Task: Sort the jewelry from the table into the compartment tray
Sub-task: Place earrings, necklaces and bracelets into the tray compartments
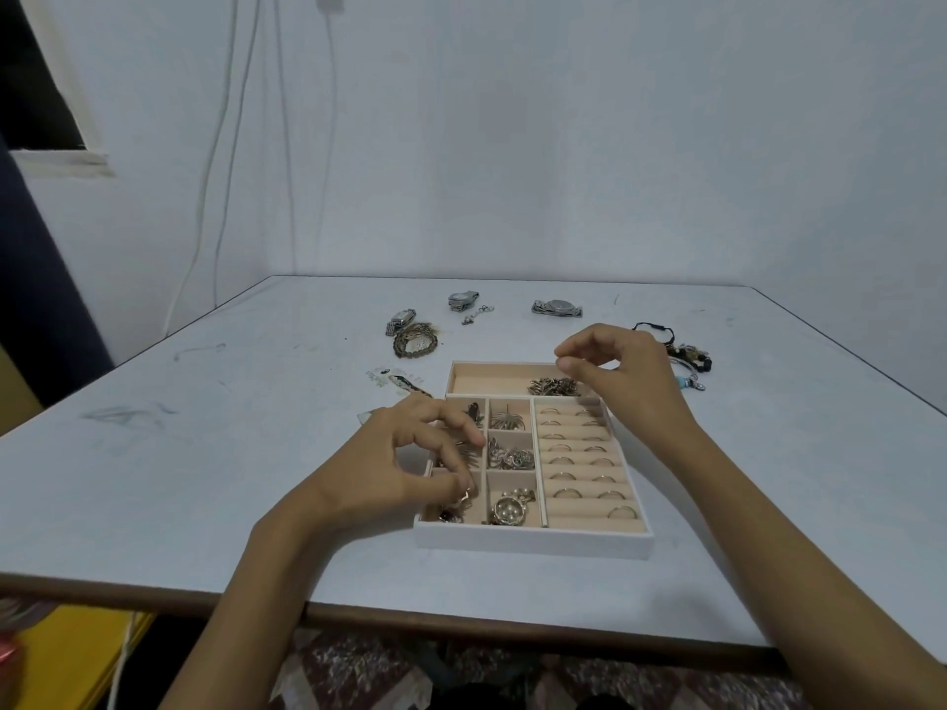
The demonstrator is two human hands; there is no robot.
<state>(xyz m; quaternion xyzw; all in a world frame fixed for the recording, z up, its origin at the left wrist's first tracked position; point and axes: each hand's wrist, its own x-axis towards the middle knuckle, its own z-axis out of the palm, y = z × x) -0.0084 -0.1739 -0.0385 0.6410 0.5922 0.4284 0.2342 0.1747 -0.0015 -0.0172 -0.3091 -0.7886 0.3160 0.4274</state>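
Observation:
The white compartment tray (533, 539) with beige lining lies near the table's front edge. Its right section holds several rings (566, 491) in rolled slots. The small squares hold gold earrings and a pearl brooch (508, 509). A gold chain pile (556, 386) lies in the long back compartment. My left hand (405, 463) hovers over the tray's left column and pinches a small gold earring (467, 495) above the front-left square. My right hand (620, 368) hangs over the back compartment, fingers curled, thumb and forefinger close together with nothing visible between them.
Behind the tray lie three watches (464, 300) (557, 307) (402, 320), a gold bracelet (415, 343) and a small clasp (476, 315). Beaded bracelets (689, 357) sit right of my right hand. A patterned clip (406, 384) lies left of the tray.

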